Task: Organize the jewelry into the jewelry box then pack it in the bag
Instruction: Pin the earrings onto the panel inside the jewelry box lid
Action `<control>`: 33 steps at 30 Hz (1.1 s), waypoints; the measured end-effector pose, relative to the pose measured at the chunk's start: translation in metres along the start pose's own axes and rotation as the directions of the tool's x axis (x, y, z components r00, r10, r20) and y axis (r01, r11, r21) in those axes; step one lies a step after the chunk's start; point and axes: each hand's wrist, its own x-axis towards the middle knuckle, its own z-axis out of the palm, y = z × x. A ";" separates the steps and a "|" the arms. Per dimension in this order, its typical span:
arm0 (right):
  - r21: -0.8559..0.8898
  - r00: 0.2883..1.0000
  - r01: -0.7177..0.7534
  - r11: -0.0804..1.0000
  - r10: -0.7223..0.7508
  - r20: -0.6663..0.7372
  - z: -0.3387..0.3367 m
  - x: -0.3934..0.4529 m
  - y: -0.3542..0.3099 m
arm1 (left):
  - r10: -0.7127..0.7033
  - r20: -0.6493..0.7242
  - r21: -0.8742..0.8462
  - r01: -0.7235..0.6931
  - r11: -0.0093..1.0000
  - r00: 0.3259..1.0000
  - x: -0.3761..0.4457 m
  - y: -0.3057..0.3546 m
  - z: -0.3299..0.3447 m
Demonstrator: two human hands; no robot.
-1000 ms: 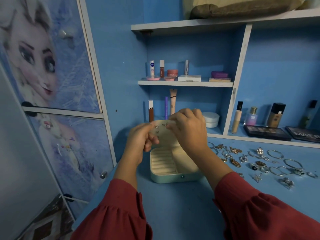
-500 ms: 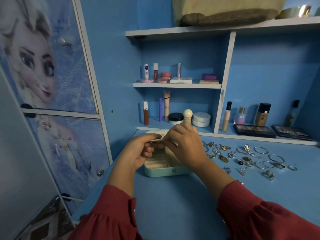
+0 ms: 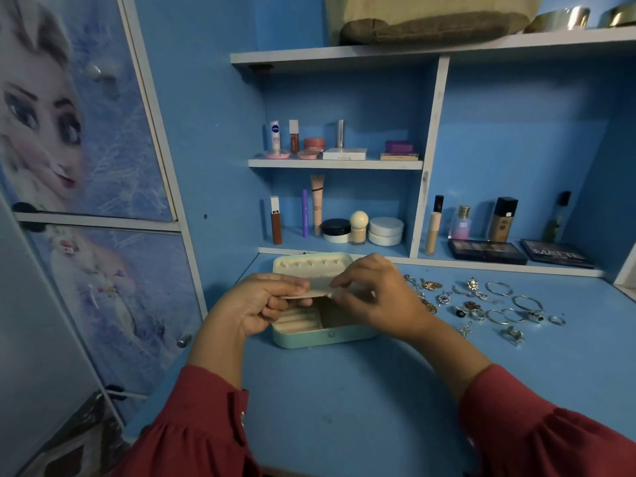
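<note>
Both my left hand [image 3: 256, 304] and right hand [image 3: 370, 294] pinch the thin insert panel [image 3: 318, 287] above the jewelry box [image 3: 325, 335]; it seems light and bendable, so I hold its edges.

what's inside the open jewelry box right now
The jewelry box shows cream ring rolls on its left and a compartment on the right. Both hands and the flat panel they hold cover the rest.
</note>
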 end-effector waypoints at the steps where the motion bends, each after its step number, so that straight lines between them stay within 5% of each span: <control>1: 0.059 0.997 -0.080 0.995 0.080 0.010 -0.008 -0.002 0.004 | 0.002 0.003 0.009 -0.002 1.000 1.000 0.000 0.000 0.000; 10: 0.134 0.864 -0.488 0.862 0.456 0.211 -0.070 -0.021 0.039 | 0.010 -0.005 0.025 -0.010 1.000 1.000 0.002 -0.001 0.000; 20: -0.275 0.712 -0.492 0.826 0.563 0.420 -0.079 -0.026 0.043 | 0.014 -0.029 0.029 -0.013 0.999 0.999 0.002 -0.002 0.001; 33: -0.353 0.622 -0.492 0.796 0.605 0.497 -0.077 -0.027 0.040 | 0.019 -0.015 -0.030 -0.020 0.999 1.000 0.002 -0.001 0.001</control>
